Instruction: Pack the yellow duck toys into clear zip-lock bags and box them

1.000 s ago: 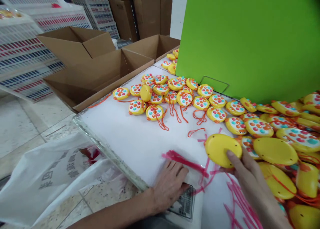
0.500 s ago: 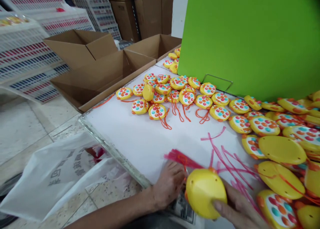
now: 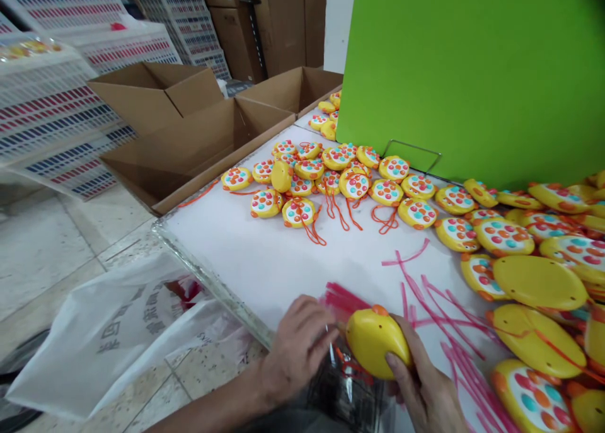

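Observation:
A yellow animal-shaped toy (image 3: pixel 378 341) is gripped in my right hand (image 3: pixel 428 382), its plain back turned up and the thumb pressed on its edge. My left hand (image 3: pixel 300 348) is closed at the toy's left end. Its fingertips are pinched together there, and what they hold is too small to make out. Below the toy, an orange cord (image 3: pixel 354 367) hangs over a clear plastic bag (image 3: pixel 347 398) on my lap. Just behind the hands lies a bundle of pink strips (image 3: pixel 347 297) on the white table (image 3: pixel 227 250).
Loose pink strips (image 3: pixel 442 316) are scattered to the right. Similar yellow toys (image 3: pixel 503 236), many dotted side up, are heaped along the right and back. A green panel (image 3: pixel 463 74) stands behind them. Open cardboard boxes (image 3: pixel 203 146) adjoin the left edge; a white sack (image 3: pixel 123 338) lies below.
The toy has tilted and moved slightly up and left in my right hand. My left hand has turned, its fingers now at the toy's left end. The orange cord hangs lower.

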The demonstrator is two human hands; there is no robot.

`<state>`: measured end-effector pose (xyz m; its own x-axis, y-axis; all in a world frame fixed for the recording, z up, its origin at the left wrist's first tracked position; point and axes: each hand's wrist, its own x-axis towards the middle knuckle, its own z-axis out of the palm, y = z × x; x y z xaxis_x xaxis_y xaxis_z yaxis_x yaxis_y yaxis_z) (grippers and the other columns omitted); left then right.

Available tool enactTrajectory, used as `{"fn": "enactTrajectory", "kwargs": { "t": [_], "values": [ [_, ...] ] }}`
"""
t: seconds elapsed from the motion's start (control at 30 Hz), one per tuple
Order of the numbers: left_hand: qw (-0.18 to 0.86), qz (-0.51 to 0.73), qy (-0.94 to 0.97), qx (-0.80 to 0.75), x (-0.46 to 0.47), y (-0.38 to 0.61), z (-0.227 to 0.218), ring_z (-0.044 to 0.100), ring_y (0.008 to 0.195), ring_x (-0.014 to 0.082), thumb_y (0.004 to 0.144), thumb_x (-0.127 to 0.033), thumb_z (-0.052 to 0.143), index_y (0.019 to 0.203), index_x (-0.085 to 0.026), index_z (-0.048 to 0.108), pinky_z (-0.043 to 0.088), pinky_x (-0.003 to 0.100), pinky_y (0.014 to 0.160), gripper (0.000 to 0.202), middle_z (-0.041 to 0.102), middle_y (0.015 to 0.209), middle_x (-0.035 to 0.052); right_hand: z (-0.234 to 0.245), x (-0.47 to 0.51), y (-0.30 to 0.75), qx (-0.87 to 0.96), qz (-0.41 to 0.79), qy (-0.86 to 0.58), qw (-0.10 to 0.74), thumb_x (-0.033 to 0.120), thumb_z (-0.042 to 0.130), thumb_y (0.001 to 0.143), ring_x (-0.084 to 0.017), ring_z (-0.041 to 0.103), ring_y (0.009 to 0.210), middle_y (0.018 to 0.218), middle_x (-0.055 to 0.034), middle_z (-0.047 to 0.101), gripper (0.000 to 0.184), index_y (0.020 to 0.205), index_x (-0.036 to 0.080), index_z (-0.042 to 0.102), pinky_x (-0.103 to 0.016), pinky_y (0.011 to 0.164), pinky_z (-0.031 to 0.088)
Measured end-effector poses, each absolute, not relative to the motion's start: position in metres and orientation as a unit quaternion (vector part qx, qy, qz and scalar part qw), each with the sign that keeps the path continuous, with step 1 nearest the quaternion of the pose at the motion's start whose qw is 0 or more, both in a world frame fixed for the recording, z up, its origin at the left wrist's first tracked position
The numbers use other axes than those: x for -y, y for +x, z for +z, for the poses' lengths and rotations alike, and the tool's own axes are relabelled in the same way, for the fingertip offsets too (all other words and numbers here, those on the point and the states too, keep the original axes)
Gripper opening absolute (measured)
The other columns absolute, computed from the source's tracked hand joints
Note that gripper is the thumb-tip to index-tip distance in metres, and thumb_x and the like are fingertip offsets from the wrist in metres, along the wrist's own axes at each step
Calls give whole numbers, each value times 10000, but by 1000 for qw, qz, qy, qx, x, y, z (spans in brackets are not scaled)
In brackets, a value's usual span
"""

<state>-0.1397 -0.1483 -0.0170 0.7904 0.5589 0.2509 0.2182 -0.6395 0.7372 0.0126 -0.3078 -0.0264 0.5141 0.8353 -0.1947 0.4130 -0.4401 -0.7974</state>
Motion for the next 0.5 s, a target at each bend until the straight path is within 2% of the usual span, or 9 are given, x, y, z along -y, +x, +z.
{"fn": "enactTrajectory", "kwargs": {
  "t": [0.1,0.17,0.23,0.27,0.33,0.4,0.43,0.5],
  "values": [
    [496,143,784,-345,135,-142,-11,570,756,148,885,-262,476,924,-154,597,441,246,674,167,640,822,37,-26,310,14,413,275,-797,343,426,385,899,-169,630,502,615,2,660,528,1376,208,326,-230,504,499],
    [573,84,740,-343,134,-138,-13,580,718,135,873,-247,480,882,-148,600,431,217,632,156,639,785,18,-25,308,14,444,242,-798,327,399,380,906,-182,680,668,777,-37,703,502,1373,219,335,-235,582,524],
    [611,76,717,-326,138,-132,-18,576,693,129,872,-219,454,797,-134,588,418,207,615,176,625,737,14,-23,305,14,491,223,-790,294,368,351,920,-183,673,873,995,-62,692,443,1345,245,380,-240,691,530],
    [621,79,709,-325,140,-128,-20,576,687,130,875,-217,441,781,-130,578,417,208,614,188,622,730,17,-23,304,15,517,230,-781,265,356,331,928,-178,665,908,1036,-57,683,405,1310,260,427,-240,714,528],
    [641,80,690,-326,145,-124,-22,585,688,135,884,-234,421,793,-130,560,426,217,625,196,630,749,27,-21,301,15,566,256,-762,182,351,289,939,-175,687,793,916,-31,706,351,1116,285,584,-247,662,536],
    [656,69,678,-323,147,-122,-23,592,687,141,881,-248,422,799,-134,547,432,222,625,187,635,756,33,-20,297,15,599,250,-754,106,351,263,942,-181,670,610,731,-11,683,400,857,279,647,-265,541,522],
    [660,62,676,-321,148,-122,-23,592,682,143,875,-244,428,794,-135,544,431,222,621,178,634,749,33,-19,295,14,606,225,-757,94,350,265,942,-184,656,584,707,-12,665,412,790,269,639,-272,513,509],
    [664,51,677,-315,147,-123,-23,588,680,144,855,-212,435,788,-129,556,426,221,622,161,631,732,32,-17,289,11,604,162,-770,130,341,300,939,-185,654,658,789,-28,657,360,821,257,630,-269,535,498]
  ]
}}
